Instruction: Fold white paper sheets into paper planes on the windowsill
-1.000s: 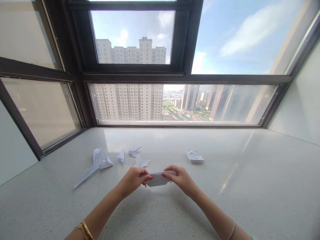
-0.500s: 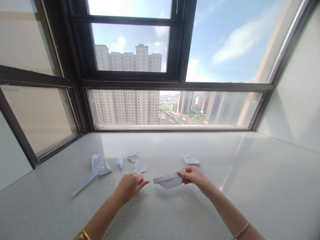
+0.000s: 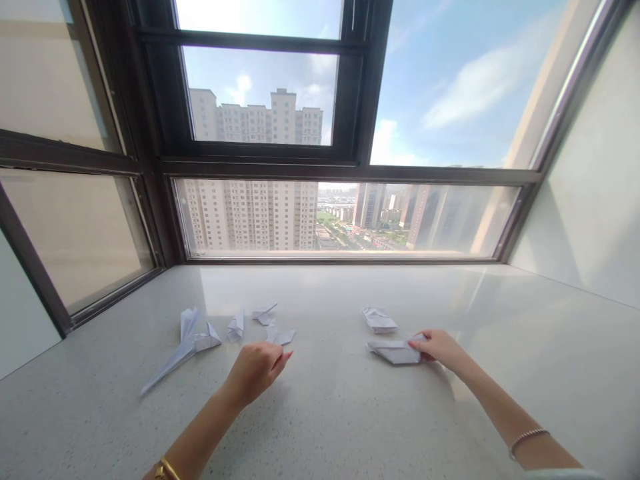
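My right hand [image 3: 440,349] pinches the right end of a white folded paper boat [image 3: 394,353], which is low at the counter's surface; whether it touches down I cannot tell. Just behind it lies another folded paper piece [image 3: 380,321]. My left hand [image 3: 259,373] is closed with the thumb sticking out, and nothing shows in it. Near its knuckles rests a small paper fold [image 3: 281,335], with another small paper fold [image 3: 264,313] beyond. Further left are an upright paper piece [image 3: 236,327] and a larger paper figure with a long pointed end [image 3: 175,363].
The pale speckled counter [image 3: 320,427] runs back to a dark window frame [image 3: 345,261]. A white wall [image 3: 595,220] bounds the right side. Tall buildings [image 3: 250,213] stand outside the glass.
My right hand has carried the paper boat to the right and lowered it to in front of the other folded piece. My left hand has shifted slightly left, still closed.
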Tool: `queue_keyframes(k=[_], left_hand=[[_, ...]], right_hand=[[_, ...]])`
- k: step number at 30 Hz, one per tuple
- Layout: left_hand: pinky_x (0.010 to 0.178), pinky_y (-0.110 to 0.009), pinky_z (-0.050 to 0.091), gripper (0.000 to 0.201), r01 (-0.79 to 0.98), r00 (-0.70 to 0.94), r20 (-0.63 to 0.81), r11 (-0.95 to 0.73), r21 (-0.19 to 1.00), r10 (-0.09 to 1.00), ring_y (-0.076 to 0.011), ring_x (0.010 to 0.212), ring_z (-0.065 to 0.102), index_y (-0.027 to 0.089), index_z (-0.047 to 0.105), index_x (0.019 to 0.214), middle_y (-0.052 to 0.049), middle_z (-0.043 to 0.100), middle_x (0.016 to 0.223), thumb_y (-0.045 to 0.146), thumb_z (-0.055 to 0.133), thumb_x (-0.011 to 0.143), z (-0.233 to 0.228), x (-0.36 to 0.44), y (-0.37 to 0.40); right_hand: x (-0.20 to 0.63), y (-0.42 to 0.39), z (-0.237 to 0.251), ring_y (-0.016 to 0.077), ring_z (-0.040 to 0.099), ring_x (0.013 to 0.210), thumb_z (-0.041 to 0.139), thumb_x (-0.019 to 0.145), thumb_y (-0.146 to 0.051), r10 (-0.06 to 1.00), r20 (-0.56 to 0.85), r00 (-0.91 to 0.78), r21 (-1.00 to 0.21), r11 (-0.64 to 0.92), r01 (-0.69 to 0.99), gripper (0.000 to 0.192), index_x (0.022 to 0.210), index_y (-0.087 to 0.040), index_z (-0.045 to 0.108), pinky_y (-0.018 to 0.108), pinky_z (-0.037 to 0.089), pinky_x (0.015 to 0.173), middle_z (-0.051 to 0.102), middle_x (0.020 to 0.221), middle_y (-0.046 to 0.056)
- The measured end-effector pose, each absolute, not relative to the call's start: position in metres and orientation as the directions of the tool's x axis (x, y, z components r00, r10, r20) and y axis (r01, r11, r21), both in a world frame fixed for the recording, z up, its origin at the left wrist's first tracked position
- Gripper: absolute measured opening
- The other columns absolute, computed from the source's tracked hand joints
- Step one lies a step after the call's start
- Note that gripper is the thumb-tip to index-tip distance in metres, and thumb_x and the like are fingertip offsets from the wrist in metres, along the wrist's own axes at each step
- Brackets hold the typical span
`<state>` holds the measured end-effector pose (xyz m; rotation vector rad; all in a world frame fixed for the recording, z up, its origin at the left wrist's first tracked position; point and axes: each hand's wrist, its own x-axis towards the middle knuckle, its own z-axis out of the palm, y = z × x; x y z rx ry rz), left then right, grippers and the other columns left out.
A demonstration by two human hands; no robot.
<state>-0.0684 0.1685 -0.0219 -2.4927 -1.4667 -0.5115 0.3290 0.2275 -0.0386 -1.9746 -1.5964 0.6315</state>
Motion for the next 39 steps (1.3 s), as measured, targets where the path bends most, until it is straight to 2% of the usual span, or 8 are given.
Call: queue_keyframes(k=[5,10,16,19,30,32,36,39], left_hand=[[0.047,-0.024,0.023,0.038,0.871,0.459,0.411,-0.490,-0.035,0.787,-0.0139,0.050,0.051,0.016,0.051,0.057,-0.002,0.055,0.052,0.031,0.033,0.086,-0.022,-0.069,0.168],[0.047,-0.024,0.023,0.037,0.868,0.465,0.418,-0.494,-0.045,0.780,-0.0133,0.049,0.050,0.017,0.051,0.056,-0.002,0.055,0.052,0.031,0.034,0.086,-0.022,-0.069,0.168],[0.047,-0.024,0.023,0.037,0.865,0.469,0.425,-0.499,-0.044,0.774,-0.0127,0.049,0.050,0.016,0.050,0.056,-0.001,0.055,0.051,0.030,0.034,0.086,-0.022,-0.070,0.168],[0.047,-0.024,0.023,0.037,0.863,0.471,0.427,-0.503,-0.043,0.772,-0.0125,0.049,0.049,0.016,0.050,0.056,-0.001,0.055,0.051,0.030,0.034,0.086,-0.022,-0.070,0.168],[0.047,-0.023,0.022,0.037,0.860,0.470,0.437,-0.509,-0.030,0.767,-0.0120,0.048,0.049,0.016,0.050,0.056,-0.001,0.054,0.051,0.030,0.033,0.086,-0.022,-0.070,0.168],[0.047,-0.023,0.022,0.037,0.860,0.468,0.438,-0.510,-0.025,0.767,-0.0122,0.048,0.049,0.016,0.050,0.055,-0.001,0.054,0.051,0.030,0.034,0.086,-0.022,-0.070,0.168],[0.046,-0.024,0.022,0.037,0.858,0.468,0.434,-0.514,-0.012,0.770,-0.0121,0.048,0.049,0.016,0.050,0.056,-0.001,0.054,0.051,0.030,0.034,0.086,-0.021,-0.069,0.168],[0.047,-0.024,0.023,0.038,0.857,0.467,0.424,-0.515,-0.002,0.776,-0.0121,0.048,0.049,0.016,0.051,0.056,-0.002,0.055,0.051,0.031,0.034,0.086,-0.021,-0.069,0.168]], right_hand=[[0.325,0.228,-0.036,0.0179,0.059,0.052,0.056,0.061,-0.026,0.979,0.062,0.195,-0.527,-0.133,0.839,0.015,0.064,-0.015,0.065,0.024,0.040,0.053,0.059,0.044,0.000],[0.326,0.228,-0.042,0.0229,0.063,0.072,0.057,0.060,-0.028,0.965,0.149,0.217,-0.442,-0.131,0.887,0.019,0.072,-0.016,0.066,0.026,0.043,0.062,0.068,0.069,0.006],[0.330,0.232,-0.052,0.0261,0.062,0.081,0.059,0.059,-0.027,0.937,0.238,0.257,-0.394,-0.148,0.907,0.031,0.086,-0.013,0.063,0.032,0.046,0.068,0.066,0.087,0.014],[0.330,0.232,-0.052,0.0259,0.061,0.085,0.058,0.060,-0.027,0.920,0.301,0.252,-0.392,-0.122,0.912,0.033,0.091,-0.014,0.061,0.034,0.046,0.071,0.066,0.092,0.014],[0.315,0.218,-0.029,0.0252,0.060,0.085,0.050,0.067,-0.031,0.851,0.508,0.131,-0.371,0.079,0.925,0.024,0.082,-0.018,0.063,0.038,0.044,0.078,0.066,0.087,0.010],[0.307,0.212,-0.026,0.0236,0.060,0.081,0.049,0.069,-0.033,0.843,0.529,0.094,-0.359,0.122,0.925,0.023,0.080,-0.019,0.063,0.036,0.044,0.076,0.065,0.084,0.008],[0.285,0.196,-0.020,0.0182,0.057,0.059,0.043,0.074,-0.038,0.854,0.520,-0.001,-0.367,0.224,0.903,0.026,0.072,-0.020,0.062,0.031,0.045,0.063,0.062,0.071,0.006],[0.264,0.181,-0.011,0.0170,0.054,0.057,0.040,0.078,-0.039,0.873,0.487,-0.035,-0.404,0.260,0.877,0.030,0.073,-0.019,0.061,0.029,0.043,0.060,0.062,0.069,0.006]])
